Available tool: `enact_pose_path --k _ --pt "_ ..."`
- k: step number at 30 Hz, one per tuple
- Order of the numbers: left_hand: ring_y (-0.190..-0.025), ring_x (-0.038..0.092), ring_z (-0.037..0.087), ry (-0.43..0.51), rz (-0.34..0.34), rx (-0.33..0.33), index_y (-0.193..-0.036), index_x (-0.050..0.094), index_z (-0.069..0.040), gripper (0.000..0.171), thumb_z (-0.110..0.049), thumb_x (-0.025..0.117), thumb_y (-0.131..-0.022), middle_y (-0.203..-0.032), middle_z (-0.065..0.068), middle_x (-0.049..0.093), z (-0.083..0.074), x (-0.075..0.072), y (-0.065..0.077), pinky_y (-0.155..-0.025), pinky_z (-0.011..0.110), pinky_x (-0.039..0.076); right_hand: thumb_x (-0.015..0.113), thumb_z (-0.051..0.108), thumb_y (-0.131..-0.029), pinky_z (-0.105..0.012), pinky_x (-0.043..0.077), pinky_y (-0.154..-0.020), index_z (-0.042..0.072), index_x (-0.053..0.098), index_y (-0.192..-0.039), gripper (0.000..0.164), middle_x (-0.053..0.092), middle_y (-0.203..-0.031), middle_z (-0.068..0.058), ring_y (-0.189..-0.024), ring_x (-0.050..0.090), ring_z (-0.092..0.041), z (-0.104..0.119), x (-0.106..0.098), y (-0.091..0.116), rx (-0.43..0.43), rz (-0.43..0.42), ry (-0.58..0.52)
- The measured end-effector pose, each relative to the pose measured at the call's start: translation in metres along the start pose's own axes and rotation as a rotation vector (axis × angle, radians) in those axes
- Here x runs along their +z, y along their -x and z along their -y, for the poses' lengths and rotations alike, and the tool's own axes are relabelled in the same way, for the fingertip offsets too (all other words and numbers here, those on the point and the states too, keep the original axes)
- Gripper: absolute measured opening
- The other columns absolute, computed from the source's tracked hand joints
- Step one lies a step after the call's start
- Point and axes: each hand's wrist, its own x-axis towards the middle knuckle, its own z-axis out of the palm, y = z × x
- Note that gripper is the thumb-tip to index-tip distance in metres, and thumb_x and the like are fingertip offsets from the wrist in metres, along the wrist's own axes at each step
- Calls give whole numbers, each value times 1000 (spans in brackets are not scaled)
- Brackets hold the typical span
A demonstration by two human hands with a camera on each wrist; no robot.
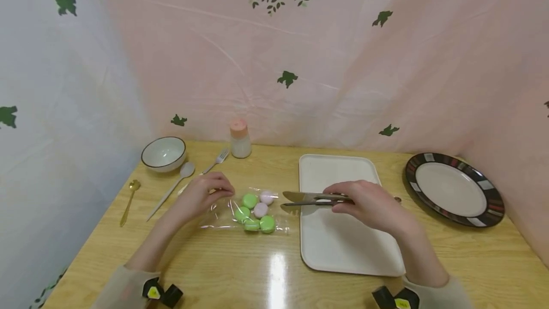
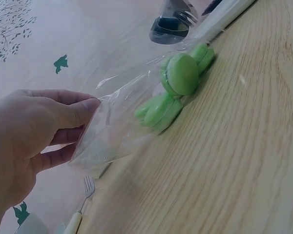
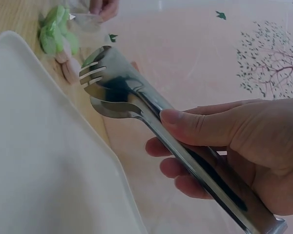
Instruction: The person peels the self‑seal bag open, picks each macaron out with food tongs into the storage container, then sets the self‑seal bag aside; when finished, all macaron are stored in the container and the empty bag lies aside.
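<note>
My left hand (image 1: 206, 196) pinches the edge of a clear plastic bag (image 2: 112, 131) between thumb and fingers, lifting that end a little. Inside the bag, which lies on the table, are several green macarons (image 1: 268, 223) and a few pale pink macarons (image 1: 260, 210). Metal serving tongs (image 3: 156, 124) are gripped in my right hand (image 1: 369, 204), over the white tray (image 1: 343, 247). One tip of the tongs is slotted like a fork, the other is spoon-shaped. Their tips point left toward the bag, slightly apart, with nothing between them.
At the back left stand a bowl (image 1: 165, 153) and a jar with a pink lid (image 1: 240, 139). A gold spoon (image 1: 127, 204), a long grey spoon (image 1: 171, 189) and a fork (image 1: 216, 160) lie left of the bag. A dark-rimmed plate (image 1: 450, 190) rests at the right.
</note>
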Motion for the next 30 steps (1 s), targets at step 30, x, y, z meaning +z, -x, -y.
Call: enact_pose_path --k 30 --pt "-80 59 -1 23 36 -59 -84 72 -27 6 -22 73 -82 -84 -19 63 -3 -3 1 -71 31 54 71 31 -82 -26 48 -71 27 66 -112 30 68 -99 17 -82 59 1 24 23 -9 -83 32 8"
